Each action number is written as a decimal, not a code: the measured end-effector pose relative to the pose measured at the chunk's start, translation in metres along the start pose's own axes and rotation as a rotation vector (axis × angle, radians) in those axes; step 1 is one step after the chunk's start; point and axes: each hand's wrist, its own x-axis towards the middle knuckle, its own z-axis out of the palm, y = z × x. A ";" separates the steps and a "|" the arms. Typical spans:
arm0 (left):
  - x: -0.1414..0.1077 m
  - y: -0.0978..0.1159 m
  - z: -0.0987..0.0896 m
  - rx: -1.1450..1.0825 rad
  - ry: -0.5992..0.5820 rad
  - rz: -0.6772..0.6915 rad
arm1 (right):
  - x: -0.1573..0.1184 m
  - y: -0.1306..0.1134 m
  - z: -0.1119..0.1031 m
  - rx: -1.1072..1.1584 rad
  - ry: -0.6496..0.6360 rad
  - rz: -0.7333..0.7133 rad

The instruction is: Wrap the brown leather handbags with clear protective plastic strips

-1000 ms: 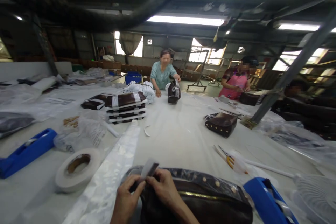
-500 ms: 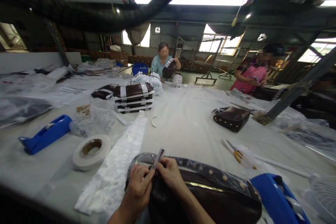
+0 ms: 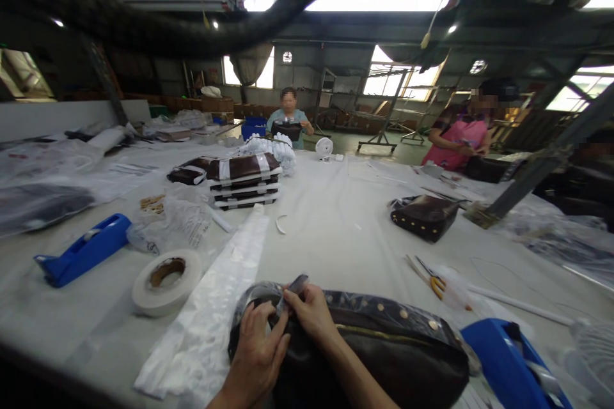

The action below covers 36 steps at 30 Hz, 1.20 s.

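A dark brown leather handbag (image 3: 384, 358) lies in front of me, with a brass zipper and a row of gold studs along its film-covered strap. My right hand (image 3: 311, 314) pinches a short strip of clear tape (image 3: 298, 284) over the bag's left end. Beside it, my left hand (image 3: 256, 348) rests against the same end, fingers apart, one fingertip near the tape's lower part. What lies beneath the left palm is hidden. Clear plastic film (image 3: 261, 292) wraps the strap around both hands.
Left are a white tape roll (image 3: 167, 281), a blue tape dispenser (image 3: 84, 249) and white padding (image 3: 206, 313). Right are another blue dispenser (image 3: 513, 358), scissors (image 3: 436, 284) and a studded bag (image 3: 425, 216). Wrapped bags (image 3: 244, 179) are stacked farther back. Co-workers stand across the table.
The upright tape strip has tipped over toward the bag's end. My left hand's fingers have spread and shifted slightly. The co-worker at the back has lowered the bag they hold.
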 end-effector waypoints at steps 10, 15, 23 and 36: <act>0.051 -0.015 -0.013 -0.320 -0.198 -0.350 | -0.001 -0.004 -0.009 -0.021 0.011 -0.063; 0.054 -0.015 -0.018 -0.395 -0.269 -0.276 | 0.001 -0.002 -0.009 -0.014 0.014 -0.007; 0.040 -0.008 -0.003 -0.534 -0.041 -0.424 | 0.008 -0.006 -0.020 0.453 0.402 0.105; 0.031 0.011 0.019 -0.411 0.323 -0.392 | -0.019 -0.024 -0.001 0.156 0.133 0.086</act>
